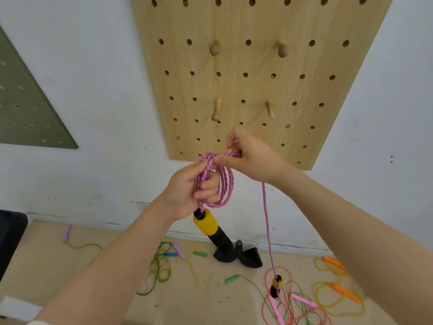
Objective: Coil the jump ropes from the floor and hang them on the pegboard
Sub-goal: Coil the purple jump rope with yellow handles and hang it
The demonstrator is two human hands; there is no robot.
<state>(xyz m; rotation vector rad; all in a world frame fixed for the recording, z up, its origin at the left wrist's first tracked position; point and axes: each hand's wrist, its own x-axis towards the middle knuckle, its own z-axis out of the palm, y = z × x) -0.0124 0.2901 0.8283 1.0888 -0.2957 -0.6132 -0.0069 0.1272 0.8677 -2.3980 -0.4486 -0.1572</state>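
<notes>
At the centre of the frame, the left hand (187,191) has its fingers curled around a bundle of loops of the pink braided jump rope (219,181), gripping the coil just above one yellow-and-black handle (209,225), which hangs below the fist. Just up and to the right, touching the top of the coil, the right hand (250,158) pinches a strand of the same rope between thumb and bent fingers. From under that hand the free length of rope drops straight down toward the lower right of the frame, ending in the second yellow-and-black handle (276,286), which hangs near the floor (70,273). Behind the hands, filling the upper middle of the frame, the wooden pegboard (246,85) is mounted on a white wall with four wooden pegs (216,110) sticking out of it. Along the bottom of the frame more jump ropes lie loose on the floor: a green one (159,266) at lower centre, a coral one with pink handles (281,299) at lower right, and a yellow one with orange handles (337,292) at far right. A grey-green pegboard (28,109) shows at the left edge.
</notes>
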